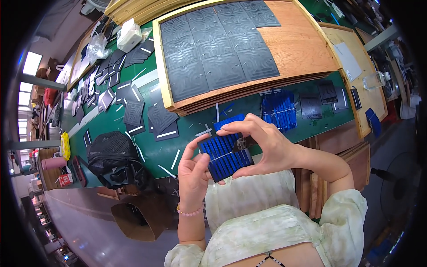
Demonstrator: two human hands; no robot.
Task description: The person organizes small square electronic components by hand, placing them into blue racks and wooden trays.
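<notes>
- Two hands hold one small blue solar cell (225, 156) above the near edge of the green table (187, 129).
- Left hand (193, 175) grips its left edge with narrow pinch; right hand (262, 147) closes over its top and right side.
- Beyond this cell, a blue stack (279, 110) waits on the table.
- Farther back, a wooden tray (298, 44) is about half filled with dark panels (218, 49), so much seems left.

Blue striped solar cell (225, 156) — small, rectangular, tilted — held above green table edge.
</notes>
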